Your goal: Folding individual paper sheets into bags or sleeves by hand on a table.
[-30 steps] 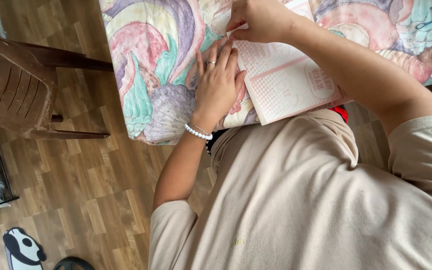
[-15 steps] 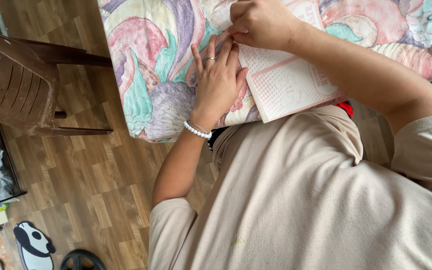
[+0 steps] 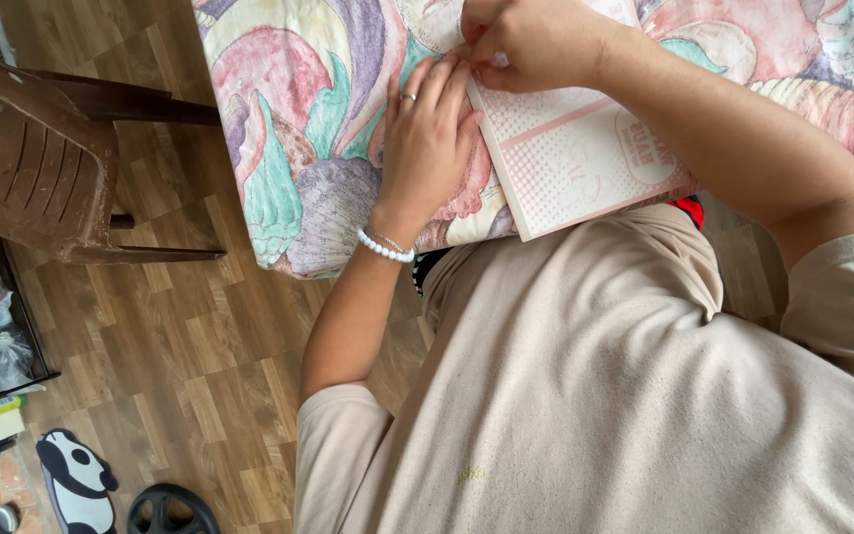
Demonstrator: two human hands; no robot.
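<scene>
1. Overhead, the left hand rests flat and released on the patterned cloth, just beside the pink booklet;
2. right hand pinches its far corner; the booklet's long axis runs toward the person's body.

Home: wood-look floor, plastic chair

A book lies on a cloth that covers the surface before the person. The left hand rests flat on the cloth, touching the book's left edge. The right hand sits on the book's far corner. A chair stands left of the cloth, on the floor.
</scene>
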